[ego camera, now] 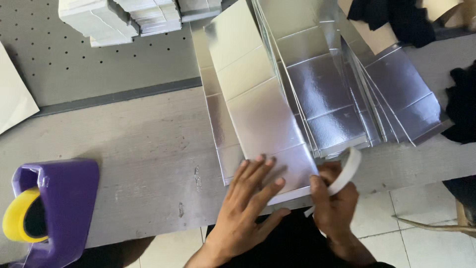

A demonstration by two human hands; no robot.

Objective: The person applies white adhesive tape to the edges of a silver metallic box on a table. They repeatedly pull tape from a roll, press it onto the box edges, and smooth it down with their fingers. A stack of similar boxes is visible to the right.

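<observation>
Right now I am pressing my left hand (250, 198) flat on the top silver sheet (258, 109), fingers spread and pointing up and slightly right, palm down near the sheet's near edge. That sheet is lying on the bench (139, 149) with its long axis running away from me, leaning a little left at the far end, its near end at the bench edge. My right hand (334, 198) is curling around a white tape roll (348, 168), grasping it just beside the sheet's near right corner; the roll is standing on edge, tilted. More silver sheets (347, 99) are fanning out to the right. A purple dispenser (54, 208) with yellow tape (17, 218) is sitting well apart on my left.
</observation>
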